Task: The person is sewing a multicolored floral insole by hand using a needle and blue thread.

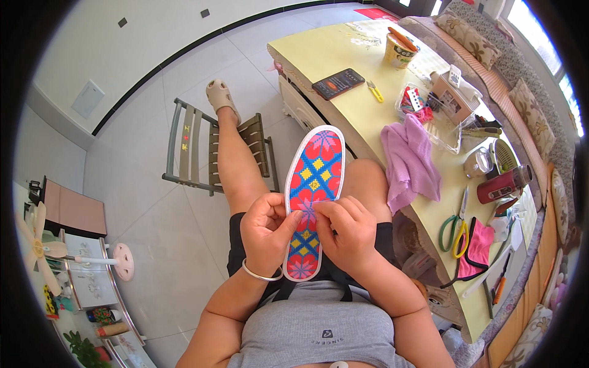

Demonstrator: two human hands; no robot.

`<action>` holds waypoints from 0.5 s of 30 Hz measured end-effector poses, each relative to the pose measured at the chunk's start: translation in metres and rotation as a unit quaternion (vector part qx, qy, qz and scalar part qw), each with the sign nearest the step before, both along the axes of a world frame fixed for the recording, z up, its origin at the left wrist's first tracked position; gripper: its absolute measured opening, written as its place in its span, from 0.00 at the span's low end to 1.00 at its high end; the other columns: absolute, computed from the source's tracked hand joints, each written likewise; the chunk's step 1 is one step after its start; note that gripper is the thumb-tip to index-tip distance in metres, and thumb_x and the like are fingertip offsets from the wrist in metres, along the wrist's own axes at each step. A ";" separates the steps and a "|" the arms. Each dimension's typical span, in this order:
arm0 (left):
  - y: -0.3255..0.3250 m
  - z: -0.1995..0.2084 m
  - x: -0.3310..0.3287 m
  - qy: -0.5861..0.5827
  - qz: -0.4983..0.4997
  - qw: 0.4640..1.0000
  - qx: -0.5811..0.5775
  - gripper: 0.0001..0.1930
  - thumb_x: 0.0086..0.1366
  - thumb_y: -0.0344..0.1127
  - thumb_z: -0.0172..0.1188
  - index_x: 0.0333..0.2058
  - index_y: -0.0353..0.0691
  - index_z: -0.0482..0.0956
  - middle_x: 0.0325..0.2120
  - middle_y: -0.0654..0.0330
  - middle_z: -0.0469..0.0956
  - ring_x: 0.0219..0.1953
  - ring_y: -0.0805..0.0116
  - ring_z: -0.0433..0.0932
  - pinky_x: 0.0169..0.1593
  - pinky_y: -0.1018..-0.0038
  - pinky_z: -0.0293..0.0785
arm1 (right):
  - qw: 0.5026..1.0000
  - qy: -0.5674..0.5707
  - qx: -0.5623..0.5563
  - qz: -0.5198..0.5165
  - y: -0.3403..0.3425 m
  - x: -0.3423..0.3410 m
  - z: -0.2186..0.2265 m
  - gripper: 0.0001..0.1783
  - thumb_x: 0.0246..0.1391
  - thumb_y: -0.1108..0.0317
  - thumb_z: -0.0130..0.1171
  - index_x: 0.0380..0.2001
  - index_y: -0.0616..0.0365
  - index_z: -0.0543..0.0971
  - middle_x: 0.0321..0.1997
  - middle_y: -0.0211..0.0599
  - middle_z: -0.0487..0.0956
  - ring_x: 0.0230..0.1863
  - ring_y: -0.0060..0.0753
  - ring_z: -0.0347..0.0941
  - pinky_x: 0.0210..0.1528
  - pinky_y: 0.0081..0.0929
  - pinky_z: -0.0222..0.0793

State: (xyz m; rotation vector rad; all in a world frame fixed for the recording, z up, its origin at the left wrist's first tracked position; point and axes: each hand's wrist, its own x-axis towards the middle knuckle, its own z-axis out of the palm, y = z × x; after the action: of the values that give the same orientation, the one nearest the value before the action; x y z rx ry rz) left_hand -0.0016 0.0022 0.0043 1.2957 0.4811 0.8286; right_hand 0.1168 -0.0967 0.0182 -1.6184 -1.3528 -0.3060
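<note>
Person seated, both hands over the lap holding an embroidered insole [316, 184], red-blue-yellow pattern with white edge, toe end pointing away toward the table, heel end near the waist. Left hand [267, 233] closed on the insole's left edge about midway, thumb on top, fingers curled under; thin bangle [261, 274] on that wrist. Right hand [346, 236] closed on the right edge opposite, fingertips pinched on the pattern near the centre, touching the left thumb; a needle or thread there is too small to tell. Insole sits tilted up off the thighs, between the two hands. Left leg stretched out with the foot in a beige sandal [219, 95] resting on a small wooden chair [196, 147]. Yellow table [343, 55] to the right, just beside the right knee: phone [338, 83], yellow snips [375, 92], paper cup [399, 50], purple cloth [410, 161] hanging over the edge, clear box [432, 116] of bits, green and yellow scissors [454, 232], pink pouch [477, 248], red flask [504, 184]. Fan [40, 248] at far left on the tile floor [159, 208].
</note>
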 end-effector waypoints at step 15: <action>-0.011 -0.011 0.001 0.054 0.099 0.958 0.265 0.08 0.55 0.21 0.65 0.34 0.31 0.76 0.21 0.62 0.76 0.22 0.80 0.73 0.27 0.83 0.70 | 0.995 -0.075 -0.060 -0.026 -0.002 -0.007 0.003 0.08 0.42 0.78 0.62 0.29 0.59 0.75 0.21 0.35 0.72 0.21 0.37 0.70 0.22 0.31 0.66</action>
State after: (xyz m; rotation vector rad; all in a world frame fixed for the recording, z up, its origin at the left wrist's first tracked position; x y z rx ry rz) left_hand -0.0006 -0.0089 -0.0070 1.8140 0.4990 1.1059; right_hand 0.1096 -0.0991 0.0214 -1.7617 -1.4663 -0.3905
